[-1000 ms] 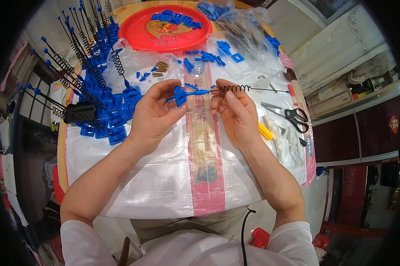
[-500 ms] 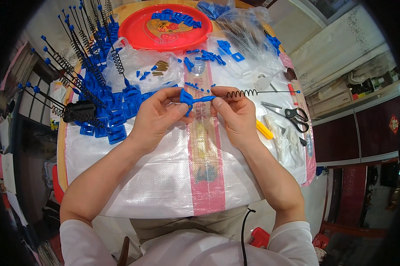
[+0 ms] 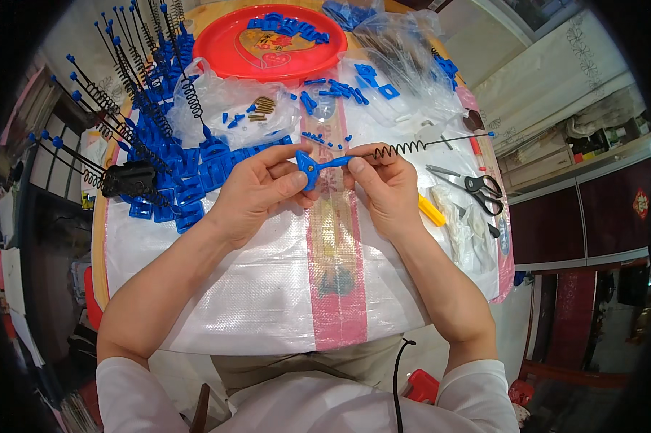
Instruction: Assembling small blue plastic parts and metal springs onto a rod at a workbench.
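Observation:
Over the middle of the table, my two hands hold one blue plastic part with a coiled black wire [image 3: 399, 149] running out of it. My left hand [image 3: 257, 186] is closed on the part's wide blue base [image 3: 307, 170], which has a small metal spot on its face. With thumb and fingers my right hand [image 3: 383, 186] pinches the narrow blue stem where the spring wire begins. The wire reaches off to the right and ends in a small blue tip [image 3: 491, 134]. Tiny blue pieces [image 3: 325, 141] lie just beyond the hands.
Finished-looking blue bases with upright spring wires [image 3: 188, 173] crowd the left side. At the back stands a red tray [image 3: 217, 54] of blue parts. Brass pins [image 3: 265, 106] lie on a plastic bag. Scissors [image 3: 484, 191] and a yellow tool [image 3: 431, 211] are at the right.
The blue base has turned in my left fingers, so its face with the metal spot now shows. The wire's far end has swung slightly upward in the picture.

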Available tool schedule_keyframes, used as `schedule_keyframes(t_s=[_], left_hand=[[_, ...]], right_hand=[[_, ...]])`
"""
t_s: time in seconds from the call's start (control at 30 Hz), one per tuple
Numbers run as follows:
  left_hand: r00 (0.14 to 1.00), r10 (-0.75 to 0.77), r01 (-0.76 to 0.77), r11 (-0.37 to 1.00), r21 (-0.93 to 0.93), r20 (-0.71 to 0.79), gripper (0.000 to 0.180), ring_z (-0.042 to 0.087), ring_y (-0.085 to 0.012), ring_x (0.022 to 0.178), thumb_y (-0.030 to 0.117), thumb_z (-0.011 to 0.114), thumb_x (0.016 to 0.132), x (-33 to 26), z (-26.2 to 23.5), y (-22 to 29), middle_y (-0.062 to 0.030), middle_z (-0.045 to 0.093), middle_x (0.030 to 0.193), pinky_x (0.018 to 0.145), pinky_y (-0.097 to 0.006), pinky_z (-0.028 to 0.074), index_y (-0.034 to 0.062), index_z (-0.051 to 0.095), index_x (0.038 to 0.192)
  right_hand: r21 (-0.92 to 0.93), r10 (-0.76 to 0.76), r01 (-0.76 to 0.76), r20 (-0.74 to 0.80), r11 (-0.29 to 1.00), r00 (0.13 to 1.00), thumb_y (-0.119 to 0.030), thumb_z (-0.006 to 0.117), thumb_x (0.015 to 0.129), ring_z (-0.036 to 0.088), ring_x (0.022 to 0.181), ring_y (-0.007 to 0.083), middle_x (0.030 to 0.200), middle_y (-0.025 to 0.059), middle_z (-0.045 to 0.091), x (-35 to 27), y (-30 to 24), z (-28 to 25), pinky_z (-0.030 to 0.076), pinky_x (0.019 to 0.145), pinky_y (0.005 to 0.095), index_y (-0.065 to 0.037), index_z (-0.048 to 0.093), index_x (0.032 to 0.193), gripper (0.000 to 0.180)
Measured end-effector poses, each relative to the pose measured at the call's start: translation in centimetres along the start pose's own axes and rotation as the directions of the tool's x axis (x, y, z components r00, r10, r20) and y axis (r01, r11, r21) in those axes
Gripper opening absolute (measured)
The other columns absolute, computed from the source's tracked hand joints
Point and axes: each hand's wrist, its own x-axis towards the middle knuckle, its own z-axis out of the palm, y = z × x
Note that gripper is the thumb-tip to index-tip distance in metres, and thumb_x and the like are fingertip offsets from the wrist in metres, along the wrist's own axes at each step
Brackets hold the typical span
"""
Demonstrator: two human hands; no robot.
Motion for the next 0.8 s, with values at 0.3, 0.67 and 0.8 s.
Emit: schedule_keyframes(t_s=[0.3,0.67,0.8], left_hand=[[0.999,-0.033,0.033,0.999,-0.03,0.009,0.045,0.069,-0.0203,0.091,0.011,0.066,0.093,0.01,0.09,0.07,-0.0127,0.068,0.106,0.078,-0.031,0.058,-0.0012,0.05,0.134],[0.999,-0.039,0.038,0.999,0.018,0.021,0.049,0.069,-0.0226,0.092,0.018,0.068,0.092,0.03,-0.28,-0.25,-0.0158,0.067,0.108,0.079,-0.032,0.058,-0.0028,0.048,0.132],[1.0,-0.029,0.029,1.0,-0.011,0.004,0.045,0.07,-0.0217,0.089,0.011,0.067,0.093,0.04,-0.13,-0.27,-0.0144,0.068,0.104,0.077,-0.031,0.059,-0.0046,0.049,0.131]], right_hand=[[-0.002,0.038,-0.039,-0.024,0.999,0.999,-0.01,0.067,0.092,0.06,0.076,0.0078,0.087,0.004,0.066,-0.19,0.13,0.08,0.05,0.069,0.0233,0.0,0.066,0.104,0.016],[0.051,0.056,-0.056,-0.001,0.997,0.998,-0.008,0.065,0.094,0.06,0.078,0.0086,0.089,0.0041,0.066,-0.18,0.48,0.04,0.051,0.071,0.0244,0.0,0.064,0.105,0.014],[0.052,0.058,-0.058,0.006,0.997,0.998,-0.008,0.065,0.093,0.061,0.079,0.0089,0.09,0.0044,0.066,-0.16,0.54,0.03,0.051,0.071,0.0247,0.0,0.065,0.104,0.013]])
